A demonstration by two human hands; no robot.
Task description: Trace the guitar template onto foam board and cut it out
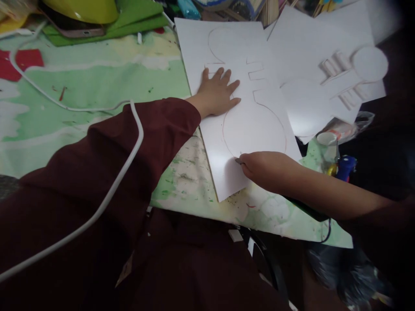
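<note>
A white foam sheet (246, 103) lies on the green paint-stained table cover (97, 86), with circles and bars outlined on it. My left hand (216, 92) lies flat on the sheet with its fingers spread, holding it down. My right hand (266, 167) is closed around a dark tool (238, 161) whose tip touches the lower circle's outline near the sheet's bottom edge. A dark cord (324, 224) trails back from under my right forearm.
A second white sheet (311, 56) with cut-out circles and strips lies at the right. A white cable (129, 142) crosses my left sleeve. A yellow helmet-like object (84, 9) and green folder (129, 21) sit at the back left. A small cup (327, 144) and blue item (345, 166) stand by the right edge.
</note>
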